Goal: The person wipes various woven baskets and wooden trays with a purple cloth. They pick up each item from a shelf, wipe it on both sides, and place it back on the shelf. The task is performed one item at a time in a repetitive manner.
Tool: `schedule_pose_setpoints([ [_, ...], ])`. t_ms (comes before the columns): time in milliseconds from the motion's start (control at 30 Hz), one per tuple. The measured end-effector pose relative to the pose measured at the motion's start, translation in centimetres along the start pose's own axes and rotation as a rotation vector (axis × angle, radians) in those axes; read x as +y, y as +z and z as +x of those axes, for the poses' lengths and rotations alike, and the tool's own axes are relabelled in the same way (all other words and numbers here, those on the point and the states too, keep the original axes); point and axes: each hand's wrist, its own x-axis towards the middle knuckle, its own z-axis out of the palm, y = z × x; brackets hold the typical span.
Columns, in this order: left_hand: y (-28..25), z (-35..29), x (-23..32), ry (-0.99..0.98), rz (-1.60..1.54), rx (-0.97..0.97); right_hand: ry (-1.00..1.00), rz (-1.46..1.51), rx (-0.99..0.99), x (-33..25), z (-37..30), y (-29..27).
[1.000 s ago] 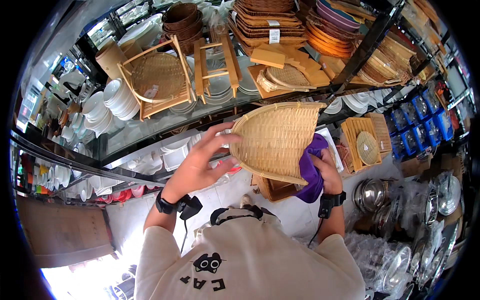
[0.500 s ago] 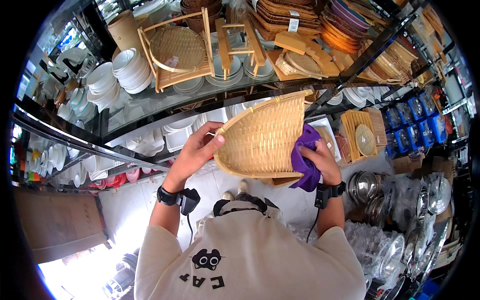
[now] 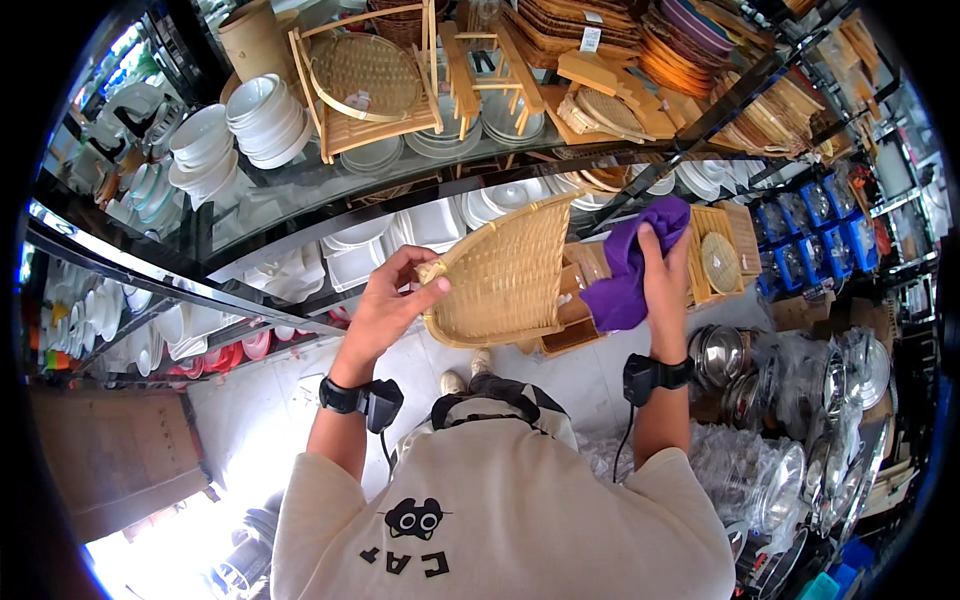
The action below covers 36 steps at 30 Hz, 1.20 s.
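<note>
Pinched at its closed rounded end, a woven bamboo scoop basket point(image 3: 505, 275) hangs from my left hand point(image 3: 392, 305) in front of the shelves. Its wide open side faces right, and a pale bamboo rim binds the edge. To the right of it, apart from the basket, my right hand point(image 3: 663, 285) grips a purple cloth point(image 3: 632, 268). The cloth bunches up under my thumb, and its lower end droops toward the basket's open side. The fingers behind the cloth are partly hidden.
A glass shelf point(image 3: 300, 215) ahead carries stacked white bowls point(image 3: 268, 122), a bamboo rack with a round tray point(image 3: 365, 78) and wicker trays point(image 3: 570, 35). Wooden boxes point(image 3: 575, 300) stand beyond the cloth. Plastic-wrapped metal pans point(image 3: 760, 480) lie at the right, a cardboard box point(image 3: 120, 450) at the left.
My right hand and the purple cloth have come away from the basket's open edge, moving up and to the right. The basket has shifted slightly left in my left hand.
</note>
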Motion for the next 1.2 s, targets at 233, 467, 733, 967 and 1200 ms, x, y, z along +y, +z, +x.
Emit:
schedule_pose_setpoints([
  [233, 2.1, 0.1, 1.0, 0.039, -0.034, 0.084, 0.0, 0.277, -0.203, -1.0, -2.0, 6.1],
  [467, 2.5, 0.8, 0.9, 0.068, 0.031, 0.102, -0.433, -0.484, -0.28, -1.3, -4.4, 8.1],
  [733, 4.6, 3.0, 0.4, 0.081, -0.09, 0.122, -0.27, -0.096, -0.711, -2.1, -4.8, 8.7],
  [967, 7.0, 3.9, 0.0, 0.143, -0.033, 0.014, -0.416, -0.279, -0.741, -1.0, -3.1, 3.7],
  [1200, 11.3, 5.1, 1.7, 0.194, -0.033, 0.007, -0.497, -0.473, -0.397, 3.0, 1.8, -3.9],
])
